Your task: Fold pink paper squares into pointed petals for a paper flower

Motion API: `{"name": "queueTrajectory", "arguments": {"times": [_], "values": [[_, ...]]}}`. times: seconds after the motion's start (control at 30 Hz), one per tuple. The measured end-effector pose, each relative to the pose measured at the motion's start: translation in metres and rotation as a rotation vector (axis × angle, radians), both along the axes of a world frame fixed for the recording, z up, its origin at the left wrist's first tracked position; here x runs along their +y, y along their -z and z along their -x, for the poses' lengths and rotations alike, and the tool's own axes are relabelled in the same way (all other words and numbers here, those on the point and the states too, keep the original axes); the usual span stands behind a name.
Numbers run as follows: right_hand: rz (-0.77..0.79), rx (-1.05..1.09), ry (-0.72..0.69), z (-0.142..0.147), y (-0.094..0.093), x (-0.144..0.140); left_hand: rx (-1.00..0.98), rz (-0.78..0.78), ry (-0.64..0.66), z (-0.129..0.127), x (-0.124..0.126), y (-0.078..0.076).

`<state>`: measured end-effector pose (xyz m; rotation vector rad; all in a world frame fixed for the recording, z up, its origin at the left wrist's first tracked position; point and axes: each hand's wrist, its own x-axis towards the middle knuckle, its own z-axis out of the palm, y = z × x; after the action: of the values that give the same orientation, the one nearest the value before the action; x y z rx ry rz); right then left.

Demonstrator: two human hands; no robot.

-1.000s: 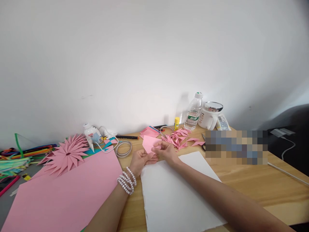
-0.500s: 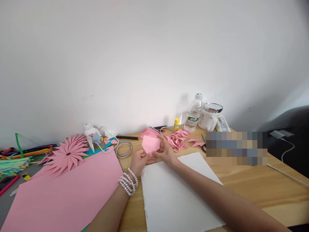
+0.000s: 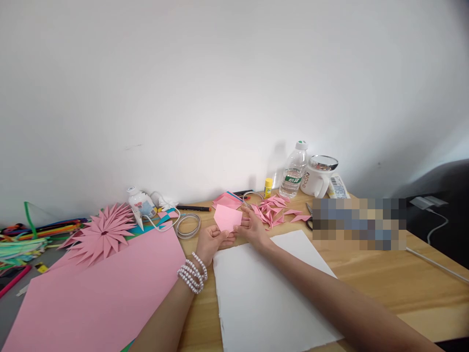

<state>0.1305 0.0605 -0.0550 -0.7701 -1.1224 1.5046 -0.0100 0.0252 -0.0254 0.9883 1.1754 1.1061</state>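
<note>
A piece of pink paper (image 3: 227,216), roughly five-sided, is held up between my two hands over the far edge of a white board (image 3: 271,293). My left hand (image 3: 214,242), with a beaded bracelet at the wrist, pinches its lower edge between thumb and fingers. On the other side, my right hand (image 3: 252,229) grips the lower right edge, thumb in front and fingers behind. Just beyond lie more pink sheets (image 3: 227,199). Several folded pink paper pieces (image 3: 271,212) are heaped right of my right hand.
Left are a large pink sheet (image 3: 106,288), a spiky pink paper rosette (image 3: 104,232) and a coiled cable (image 3: 188,226). At the back stand a glue stick (image 3: 268,188), a water bottle (image 3: 293,171) and a white mug (image 3: 317,178). Scissors (image 3: 309,217) lie beside a blurred-out patch.
My hands and the pink paper have shifted very slightly left. The right thumb has slid up along the paper's edge, and the left thumb now lies over its lower edge.
</note>
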Motion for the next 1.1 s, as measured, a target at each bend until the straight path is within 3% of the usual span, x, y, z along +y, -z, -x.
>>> {"name": "queueTrajectory", "arguments": {"times": [0.27,0.47,0.57,0.7,0.8,0.9,1.1], "values": [[-0.037,0.016,-0.015,0.003,-0.004,-0.002,-0.018,0.039,0.028,0.005,0.000,-0.003],[-0.227,-0.204,0.185,-0.002,-0.009,-0.003,0.076,0.011,0.069,0.007,0.002,-0.003],[-0.259,-0.198,0.215,-0.002,-0.010,-0.004,0.112,-0.005,0.047,0.006,0.001,-0.003],[-0.235,-0.142,0.162,0.000,-0.012,-0.008,0.113,-0.090,-0.128,0.005,0.003,-0.003],[-0.229,-0.192,0.019,0.003,-0.011,-0.010,0.031,-0.122,-0.283,0.006,0.006,-0.002],[-0.288,-0.286,-0.098,0.005,-0.007,-0.011,-0.057,-0.111,-0.340,0.009,0.009,0.002],[-0.372,-0.290,-0.154,0.007,0.000,-0.008,-0.113,-0.088,-0.390,0.010,0.011,0.005]]}}
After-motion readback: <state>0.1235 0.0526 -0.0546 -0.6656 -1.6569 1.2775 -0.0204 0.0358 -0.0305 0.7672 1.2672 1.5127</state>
